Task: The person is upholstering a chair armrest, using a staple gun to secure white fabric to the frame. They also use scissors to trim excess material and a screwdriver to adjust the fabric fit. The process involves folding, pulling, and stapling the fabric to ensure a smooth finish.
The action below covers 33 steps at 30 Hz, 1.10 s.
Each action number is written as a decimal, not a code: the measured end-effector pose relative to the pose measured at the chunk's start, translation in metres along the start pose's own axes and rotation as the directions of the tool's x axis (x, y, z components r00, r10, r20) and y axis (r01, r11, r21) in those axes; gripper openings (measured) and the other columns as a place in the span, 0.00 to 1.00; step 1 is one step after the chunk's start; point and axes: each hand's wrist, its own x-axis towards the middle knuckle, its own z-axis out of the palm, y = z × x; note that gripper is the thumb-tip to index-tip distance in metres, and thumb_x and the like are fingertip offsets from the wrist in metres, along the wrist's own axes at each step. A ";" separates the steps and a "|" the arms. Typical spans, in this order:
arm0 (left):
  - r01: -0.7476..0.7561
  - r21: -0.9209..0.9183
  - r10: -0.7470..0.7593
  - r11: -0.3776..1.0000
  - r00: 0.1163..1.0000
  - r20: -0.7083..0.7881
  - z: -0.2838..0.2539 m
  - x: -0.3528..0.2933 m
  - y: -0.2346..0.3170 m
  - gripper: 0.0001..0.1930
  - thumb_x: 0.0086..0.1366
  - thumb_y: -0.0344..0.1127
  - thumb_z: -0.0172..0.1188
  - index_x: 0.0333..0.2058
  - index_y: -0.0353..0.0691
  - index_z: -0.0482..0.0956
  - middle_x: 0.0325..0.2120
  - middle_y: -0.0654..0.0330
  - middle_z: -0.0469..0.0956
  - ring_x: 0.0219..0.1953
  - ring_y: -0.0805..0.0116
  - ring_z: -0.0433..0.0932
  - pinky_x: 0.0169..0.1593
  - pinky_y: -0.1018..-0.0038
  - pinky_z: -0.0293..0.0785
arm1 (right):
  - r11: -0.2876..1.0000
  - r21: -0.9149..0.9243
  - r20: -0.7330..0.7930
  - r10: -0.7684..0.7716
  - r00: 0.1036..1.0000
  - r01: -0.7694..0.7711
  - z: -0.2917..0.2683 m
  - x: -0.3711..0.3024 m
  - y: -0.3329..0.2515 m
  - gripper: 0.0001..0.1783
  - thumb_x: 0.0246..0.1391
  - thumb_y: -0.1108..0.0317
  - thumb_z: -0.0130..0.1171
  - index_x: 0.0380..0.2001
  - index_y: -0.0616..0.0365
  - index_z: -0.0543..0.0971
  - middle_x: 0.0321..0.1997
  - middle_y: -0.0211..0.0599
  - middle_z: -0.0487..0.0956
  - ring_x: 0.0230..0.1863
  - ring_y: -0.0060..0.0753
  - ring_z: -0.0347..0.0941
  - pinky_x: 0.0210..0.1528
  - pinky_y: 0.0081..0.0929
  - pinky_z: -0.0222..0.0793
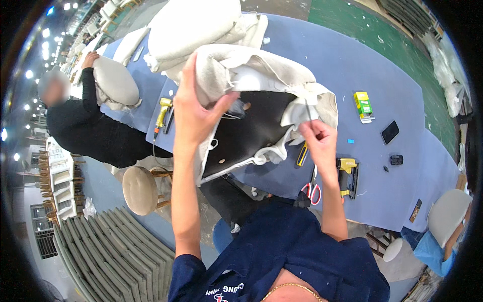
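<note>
Navy cloth shirt (pixel 271 241) nearest, the left hand (pixel 201 103) clasps the far-left edge of a black-backed, cream-fabric seat pad (pixel 244 133) over the blue worktop (pixel 385 176), right hand (pixel 321 139) pinching a thin dark rod (pixel 309 111), the seemingly stiff edge a surer hold than soft, slack cloth (pixel 287 70).

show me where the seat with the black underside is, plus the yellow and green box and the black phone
Seat (pixel 251 133): head view, on its black underside
Yellow and green box (pixel 363 104): head view, mid-side
Black phone (pixel 390 132): head view, middle of its flat face

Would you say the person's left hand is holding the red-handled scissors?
No, the left hand grips pale fabric, while the scissors lie apart.
</note>
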 end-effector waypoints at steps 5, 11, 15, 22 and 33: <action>0.071 -0.182 -0.085 0.981 0.994 -0.071 -0.002 0.001 0.023 0.31 0.56 0.36 0.69 0.56 0.35 0.68 0.52 0.41 0.77 0.51 0.39 0.80 0.52 0.54 0.77 | 0.978 0.172 0.179 -0.152 0.972 0.122 0.089 -0.002 -0.047 0.22 0.54 0.67 0.73 0.51 0.61 0.80 0.21 0.14 0.65 0.23 0.07 0.54 0.25 0.14 0.49; -0.172 0.064 0.177 0.983 0.981 -0.076 0.030 0.006 0.045 0.25 0.48 0.32 0.66 0.46 0.34 0.72 0.53 0.37 0.72 0.57 0.36 0.74 0.56 0.51 0.75 | 0.869 0.299 -0.129 -0.372 0.919 0.394 0.132 0.016 -0.023 0.16 0.65 0.69 0.62 0.51 0.68 0.78 0.46 0.31 0.82 0.45 0.20 0.73 0.47 0.23 0.70; -0.168 0.007 0.168 0.986 0.981 -0.097 0.009 0.006 0.051 0.15 0.56 0.31 0.67 0.41 0.39 0.73 0.49 0.44 0.72 0.47 0.45 0.80 0.47 0.54 0.79 | 0.858 0.210 -0.130 -0.450 0.884 0.468 0.126 0.020 -0.031 0.14 0.69 0.63 0.59 0.38 0.66 0.79 0.33 0.26 0.80 0.32 0.16 0.70 0.34 0.19 0.67; -0.184 -0.303 0.096 0.935 0.955 -0.282 0.010 0.009 0.019 0.09 0.68 0.32 0.64 0.35 0.34 0.74 0.46 0.50 0.74 0.36 0.53 0.80 0.40 0.62 0.76 | 0.854 0.185 0.157 -0.514 0.843 0.486 0.106 0.000 -0.046 0.26 0.72 0.66 0.54 0.17 0.54 0.63 0.15 0.26 0.63 0.19 0.16 0.56 0.21 0.22 0.50; -0.166 -0.223 0.090 0.961 0.944 -0.317 -0.026 -0.025 -0.001 0.15 0.59 0.34 0.69 0.33 0.37 0.70 0.48 0.43 0.71 0.52 0.42 0.73 0.53 0.59 0.71 | 0.914 0.272 0.198 -0.359 0.912 0.301 0.085 0.028 -0.092 0.23 0.74 0.56 0.48 0.23 0.52 0.64 0.20 0.20 0.59 0.20 0.19 0.51 0.22 0.20 0.46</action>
